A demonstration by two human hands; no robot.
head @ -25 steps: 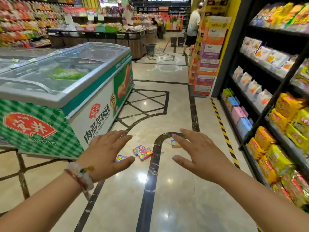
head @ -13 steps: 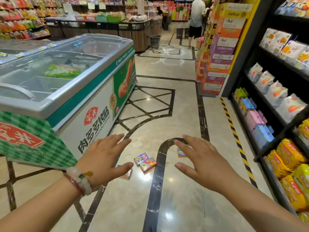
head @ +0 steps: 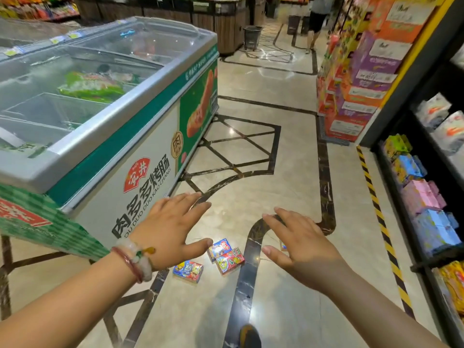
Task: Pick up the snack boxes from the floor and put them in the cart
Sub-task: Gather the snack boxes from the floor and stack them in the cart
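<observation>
Step in hand, as I judge it: approach, with nothing picked up. My left hand (head: 170,229) and right hand (head: 301,243) are both held out ahead of me, palms down, fingers spread and straight, holding nothing and well above the polished beige marble floor (head: 251,136).

Location of the task items: a small blue cardboard snack box (head: 188,268) lies nearest me; a second blue-and-white box (head: 219,247) and a red-and-green box (head: 230,260) lie touching each other just beyond it. A fourth box (head: 283,246) is mostly hidden behind my right hand. All lie beside the green-and-white glass-topped chest freezer (head: 140,156), near the dark inlaid floor strip (head: 244,285).

No cart is in view.

Next move calls for: stepping closer, bending low, and closing fingers round one box per hand. The boxes look light and rigid; a pinch across the narrow faces should suffice.
</observation>
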